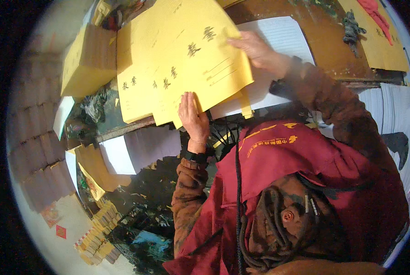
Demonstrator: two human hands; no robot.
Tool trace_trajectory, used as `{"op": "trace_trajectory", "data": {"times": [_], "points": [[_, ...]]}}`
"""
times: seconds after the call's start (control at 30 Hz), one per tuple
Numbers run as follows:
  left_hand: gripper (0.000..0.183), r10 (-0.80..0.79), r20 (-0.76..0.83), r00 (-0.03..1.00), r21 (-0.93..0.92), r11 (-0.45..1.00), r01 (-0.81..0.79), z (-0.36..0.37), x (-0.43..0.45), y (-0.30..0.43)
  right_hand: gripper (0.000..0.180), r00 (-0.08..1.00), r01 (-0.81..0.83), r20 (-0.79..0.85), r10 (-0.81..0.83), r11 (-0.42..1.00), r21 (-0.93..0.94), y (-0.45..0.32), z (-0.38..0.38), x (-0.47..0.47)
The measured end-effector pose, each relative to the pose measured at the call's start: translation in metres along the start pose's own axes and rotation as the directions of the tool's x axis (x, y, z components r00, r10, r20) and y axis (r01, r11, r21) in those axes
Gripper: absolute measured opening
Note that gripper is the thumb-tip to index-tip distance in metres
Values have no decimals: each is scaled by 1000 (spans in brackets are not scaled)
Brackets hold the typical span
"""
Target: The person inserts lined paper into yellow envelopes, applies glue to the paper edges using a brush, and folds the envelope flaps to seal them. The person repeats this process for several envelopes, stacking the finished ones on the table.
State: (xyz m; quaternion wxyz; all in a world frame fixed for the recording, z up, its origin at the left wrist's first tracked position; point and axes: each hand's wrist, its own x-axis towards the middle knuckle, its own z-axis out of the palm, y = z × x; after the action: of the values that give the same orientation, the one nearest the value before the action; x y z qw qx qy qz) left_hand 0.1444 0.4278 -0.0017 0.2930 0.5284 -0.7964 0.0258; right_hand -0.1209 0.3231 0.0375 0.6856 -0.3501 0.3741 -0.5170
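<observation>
My right hand (258, 51) grips the right edge of a yellow paper cover (222, 65), thumb over its printed face. This cover bends upward over a white ruled sheet stack (280, 37). Against the near edge of the yellow covers lies my left hand (194, 118), its fingers extended close together; whether it pinches any paper is unclear. More yellow covers (136, 99) fan out to the left, overlapping one another and bearing dark printed characters. A narrow yellow strip (247, 105) hangs below the lifted cover.
A tall yellow-covered stack (88, 62) stands at the left. White paper stacks (390, 110) sit at the right. On the brown work surface (328, 37) lies a dark crumpled object (353, 31); a red cloth (375, 17) is beyond it. Scraps litter the dark floor (139, 199).
</observation>
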Motion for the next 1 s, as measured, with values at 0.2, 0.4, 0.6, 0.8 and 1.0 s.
{"op": "trace_trajectory", "data": {"times": [0.2,0.4,0.6,0.8,1.0], "points": [[80,-352,-106,930,123,923,363,11,6,-76,36,995,-42,-88,47,997,57,4,-4,42],[47,-748,-305,589,-218,657,721,1,22,-104,29,997,-16,-67,29,982,187,-37,42,98],[20,-711,583,393,-759,-306,574,15,1,-99,27,569,811,617,-544,244,-532,-64,24,73],[29,-591,578,562,-763,-148,629,31,26,-140,27,956,33,290,-49,998,57,-58,-6,99],[27,-662,611,434,-789,-457,411,41,114,-145,29,957,-51,289,-10,978,204,-69,-24,112]]}}
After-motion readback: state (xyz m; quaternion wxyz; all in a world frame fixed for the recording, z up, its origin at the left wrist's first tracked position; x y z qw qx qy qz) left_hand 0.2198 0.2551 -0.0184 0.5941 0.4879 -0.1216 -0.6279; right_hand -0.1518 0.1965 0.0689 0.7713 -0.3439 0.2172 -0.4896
